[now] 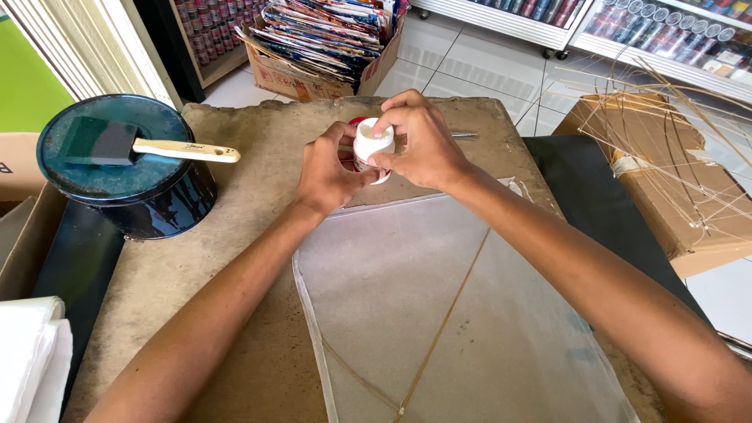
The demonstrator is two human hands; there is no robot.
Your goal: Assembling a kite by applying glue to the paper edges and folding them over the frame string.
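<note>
A small white bottle (371, 146) with a red part sits between both my hands at the far middle of the worn board (235, 258). My left hand (329, 172) wraps its lower body from the left. My right hand (423, 141) closes over its white cap from the right. In front of my hands lies a sheet of thin translucent paper (407, 282) with thin bamboo sticks crossing it.
A dark round tin (133, 188) stands at the left, with a foam brush (125, 145) lying on its lid. A cardboard box of coloured packets (329, 39) stands behind. A box with thin bamboo sticks (666, 157) is at the right. White sheets (31, 352) lie lower left.
</note>
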